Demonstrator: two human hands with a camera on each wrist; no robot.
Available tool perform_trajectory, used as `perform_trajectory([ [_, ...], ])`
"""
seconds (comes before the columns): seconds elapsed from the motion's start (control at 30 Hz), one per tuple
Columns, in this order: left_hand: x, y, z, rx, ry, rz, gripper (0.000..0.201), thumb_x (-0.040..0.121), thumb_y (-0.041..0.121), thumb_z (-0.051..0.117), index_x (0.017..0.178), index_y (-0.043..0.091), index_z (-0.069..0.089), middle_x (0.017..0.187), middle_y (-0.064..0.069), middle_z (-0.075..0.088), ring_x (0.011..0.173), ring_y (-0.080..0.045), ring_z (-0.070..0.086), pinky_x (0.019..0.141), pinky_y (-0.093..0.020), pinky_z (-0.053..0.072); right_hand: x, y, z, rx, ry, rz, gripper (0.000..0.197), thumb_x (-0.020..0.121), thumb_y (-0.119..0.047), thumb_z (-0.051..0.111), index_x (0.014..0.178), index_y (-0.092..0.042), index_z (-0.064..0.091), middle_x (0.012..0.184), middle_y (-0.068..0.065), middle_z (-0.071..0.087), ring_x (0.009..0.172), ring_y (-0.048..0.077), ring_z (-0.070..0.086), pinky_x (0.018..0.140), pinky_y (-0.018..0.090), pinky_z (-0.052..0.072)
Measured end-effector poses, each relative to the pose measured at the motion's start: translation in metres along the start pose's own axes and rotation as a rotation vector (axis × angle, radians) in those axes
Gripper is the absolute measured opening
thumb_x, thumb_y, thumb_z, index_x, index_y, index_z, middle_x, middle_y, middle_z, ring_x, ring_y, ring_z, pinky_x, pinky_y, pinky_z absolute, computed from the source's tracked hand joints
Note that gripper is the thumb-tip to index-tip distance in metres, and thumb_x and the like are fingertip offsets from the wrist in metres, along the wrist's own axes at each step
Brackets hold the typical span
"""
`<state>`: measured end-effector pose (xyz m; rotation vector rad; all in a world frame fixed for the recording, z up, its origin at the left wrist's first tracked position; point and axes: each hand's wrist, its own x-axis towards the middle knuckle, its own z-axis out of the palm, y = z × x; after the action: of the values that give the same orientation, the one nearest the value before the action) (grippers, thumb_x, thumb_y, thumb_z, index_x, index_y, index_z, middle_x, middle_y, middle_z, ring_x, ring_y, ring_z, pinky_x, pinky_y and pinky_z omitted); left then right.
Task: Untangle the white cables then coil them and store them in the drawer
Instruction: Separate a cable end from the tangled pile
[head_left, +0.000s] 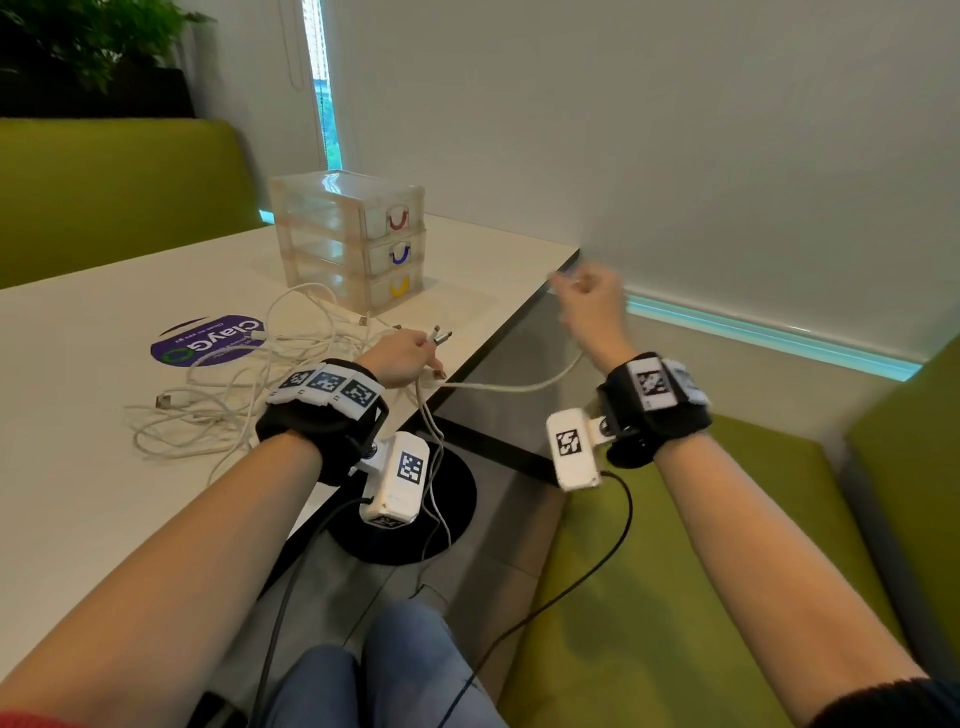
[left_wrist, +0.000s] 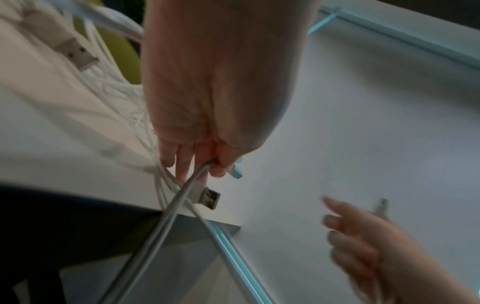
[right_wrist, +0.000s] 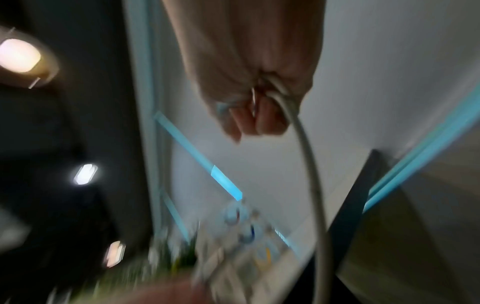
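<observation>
A tangle of white cables (head_left: 228, 395) lies on the white table (head_left: 78, 493) in front of a clear three-drawer unit (head_left: 353, 239), all drawers closed. My left hand (head_left: 402, 358) sits at the table's right edge and grips cable ends, with plugs (head_left: 439, 335) sticking out past the fingers; a USB plug (left_wrist: 207, 198) hangs below the hand. One white cable (head_left: 514, 387) sags from it across the gap to my right hand (head_left: 589, 306), which is raised beyond the table edge and curled round that cable (right_wrist: 303, 144).
A purple round sticker (head_left: 208, 340) is on the table left of the cables. A green bench (head_left: 675, 571) runs along the right, a wall (head_left: 675, 156) behind it. The black table base (head_left: 415, 519) stands below the edge. Black sensor wires (head_left: 597, 561) hang from both wrists.
</observation>
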<state>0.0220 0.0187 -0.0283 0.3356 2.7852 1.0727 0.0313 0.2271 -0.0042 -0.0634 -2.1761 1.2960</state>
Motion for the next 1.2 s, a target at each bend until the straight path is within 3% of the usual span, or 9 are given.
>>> perform_trajectory([
  [0.1,-0.001,-0.002,0.0,-0.032,0.022,-0.002,0.039,0.102,0.018,0.028,0.118,-0.004,0.056,0.128,-0.015,0.059,0.113,-0.028,0.054,0.094,-0.034,0.042,-0.027,-0.004,0.038,-0.283,-0.434,-0.127,0.019,0.087,-0.026,0.06,0.098,-0.013,0.053,0.083,-0.002,0.058,0.077,0.011,0.057,0.073,0.023,0.048],
  [0.17,-0.001,-0.004,0.001,-0.03,0.044,-0.008,0.039,0.102,0.018,0.029,0.117,-0.003,0.058,0.127,-0.014,0.06,0.118,-0.029,0.053,0.101,-0.036,0.038,-0.04,-0.004,0.057,-0.375,-0.629,-0.128,0.025,0.086,-0.035,0.06,0.095,-0.011,0.061,0.088,0.008,0.065,0.084,0.018,0.06,0.08,0.03,0.05],
  [0.3,-0.002,0.001,0.005,0.02,0.069,-0.009,0.036,0.101,0.017,0.03,0.114,-0.003,0.057,0.122,-0.016,0.06,0.116,-0.029,0.052,0.094,-0.031,0.037,-0.052,-0.005,0.071,-0.34,-0.834,-0.054,0.037,0.087,-0.039,0.059,0.067,-0.008,0.056,0.056,-0.002,0.051,0.041,0.001,0.047,0.043,0.01,0.033],
  [0.4,0.0,0.003,0.008,0.039,0.082,-0.005,0.035,0.101,0.015,0.031,0.109,-0.005,0.058,0.116,-0.022,0.059,0.112,-0.033,0.053,0.091,-0.035,0.039,-0.055,-0.007,0.072,-0.263,-0.816,0.004,0.029,0.087,-0.027,0.061,0.089,0.002,0.063,0.064,-0.001,0.056,0.043,-0.001,0.049,0.04,0.007,0.034],
  [0.57,0.0,-0.003,0.005,0.021,0.084,-0.034,0.033,0.101,0.017,0.03,0.101,-0.003,0.056,0.112,-0.025,0.058,0.097,-0.03,0.052,0.089,-0.037,0.04,-0.048,-0.002,0.064,-0.272,-0.586,-0.073,0.031,0.083,-0.04,0.063,0.087,-0.012,0.073,0.084,0.011,0.071,0.074,0.026,0.062,0.072,0.036,0.05],
  [0.67,0.0,-0.007,0.0,0.033,0.096,-0.065,0.037,0.101,0.019,0.03,0.117,-0.005,0.054,0.121,-0.023,0.056,0.11,-0.032,0.052,0.095,-0.036,0.038,-0.039,0.005,0.045,-0.22,-0.488,-0.046,0.025,0.078,-0.039,0.069,0.089,-0.017,0.075,0.084,0.004,0.072,0.084,0.02,0.064,0.08,0.036,0.051],
  [0.83,0.003,-0.008,-0.003,0.068,0.094,-0.061,0.036,0.102,0.021,0.03,0.118,-0.002,0.053,0.12,-0.022,0.056,0.113,-0.033,0.051,0.094,-0.036,0.039,-0.029,0.003,0.03,-0.116,-0.257,-0.051,0.022,0.078,-0.036,0.07,0.084,-0.016,0.075,0.077,-0.001,0.071,0.082,0.015,0.065,0.085,0.038,0.053],
  [1.07,0.007,-0.019,-0.013,0.073,0.124,-0.075,0.037,0.102,0.02,0.028,0.115,-0.002,0.054,0.119,-0.023,0.057,0.111,-0.034,0.052,0.093,-0.036,0.038,-0.018,0.003,0.007,0.124,0.152,0.044,0.02,0.087,-0.027,0.061,0.077,-0.011,0.066,0.085,0.014,0.068,0.082,0.026,0.061,0.076,0.033,0.046],
  [1.2,0.008,-0.018,-0.009,0.038,0.113,-0.064,0.037,0.101,0.019,0.03,0.114,-0.002,0.056,0.118,-0.023,0.059,0.093,-0.028,0.051,0.09,-0.037,0.04,-0.017,-0.004,0.006,0.237,0.294,0.065,0.019,0.09,-0.022,0.055,0.071,-0.019,0.054,0.091,0.01,0.064,0.077,0.02,0.055,0.07,0.029,0.041],
])
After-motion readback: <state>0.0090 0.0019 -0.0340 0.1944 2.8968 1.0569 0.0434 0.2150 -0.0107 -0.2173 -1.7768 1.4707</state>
